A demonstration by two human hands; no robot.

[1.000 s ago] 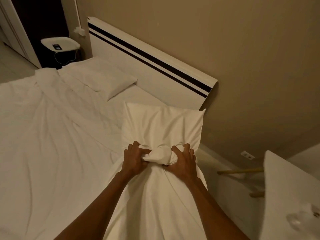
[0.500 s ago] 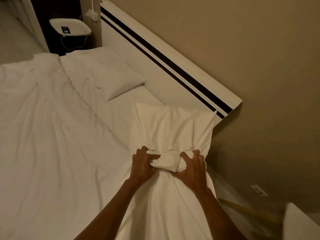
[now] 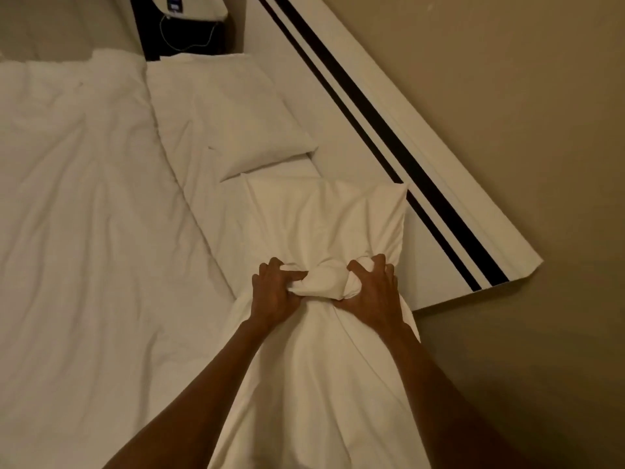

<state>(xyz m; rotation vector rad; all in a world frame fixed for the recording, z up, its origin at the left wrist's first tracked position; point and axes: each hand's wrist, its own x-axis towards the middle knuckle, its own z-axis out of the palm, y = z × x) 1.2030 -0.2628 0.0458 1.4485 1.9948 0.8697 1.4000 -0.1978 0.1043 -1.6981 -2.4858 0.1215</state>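
Note:
A white pillow (image 3: 324,225) in a loose white pillowcase lies at the right end of the bed, close to the headboard. My left hand (image 3: 274,292) and my right hand (image 3: 373,289) both grip a bunched fold of the pillowcase (image 3: 319,279) between them, fingers curled into the cloth. The rest of the pillowcase (image 3: 314,384) trails down toward me between my forearms. Whatever is under the bunched cloth is hidden.
A second white pillow (image 3: 233,120) lies further along the bed. A rumpled white duvet (image 3: 74,214) covers the left. The white headboard (image 3: 449,211) with two black stripes runs diagonally against a beige wall. A white bedside table (image 3: 189,8) with a cable stands at the top.
The pillow and my hands have moved toward the headboard, and my view has tipped downward. The grip on the bunched cloth stays the same. The white furniture at the right has left the view.

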